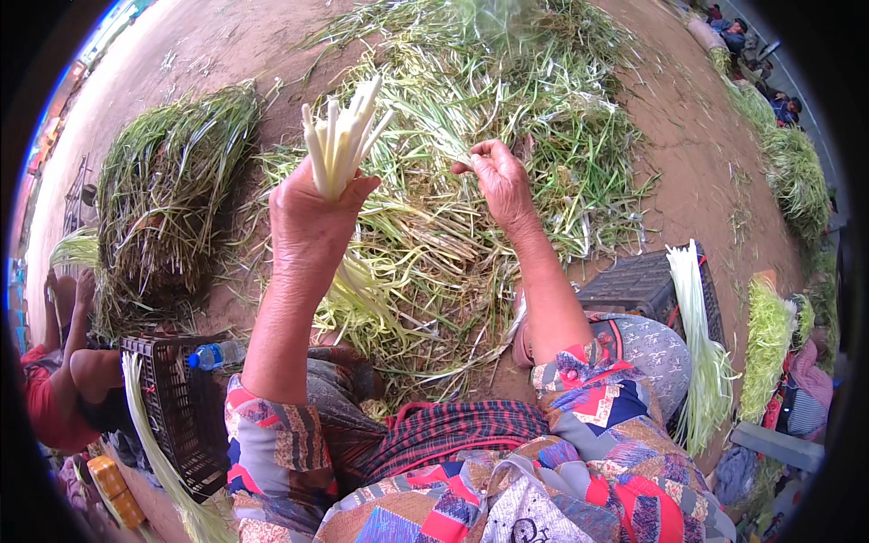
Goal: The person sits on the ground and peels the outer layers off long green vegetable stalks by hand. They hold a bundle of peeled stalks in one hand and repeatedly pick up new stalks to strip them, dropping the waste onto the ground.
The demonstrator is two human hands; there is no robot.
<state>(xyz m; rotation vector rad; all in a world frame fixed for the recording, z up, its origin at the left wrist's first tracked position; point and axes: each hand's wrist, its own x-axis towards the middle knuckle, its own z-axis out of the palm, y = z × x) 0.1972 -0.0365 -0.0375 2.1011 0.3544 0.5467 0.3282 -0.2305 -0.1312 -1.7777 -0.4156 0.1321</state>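
My left hand [316,203] is closed around a bundle of pale leek-like stalks [339,142], their white ends sticking up above the fist. Yellow-green leaves [370,298] show below that hand; whether they all belong to the bundle is unclear. To its right, my right hand [502,180] is raised with thumb and fingertips close together. Pale green leaves [438,129] run up to those fingertips, but I cannot tell if they are pinched or only lie behind. Beneath both hands spreads a heap of loose green and dried leaves [557,163].
A tied mound of long greens [176,183] stands left. Black plastic crates [180,407] flank my legs, the right crate [624,285] bearing a white-stalked bundle [699,339]. A water bottle [217,354] lies on the left crate. Another person [61,387] sits at far left.
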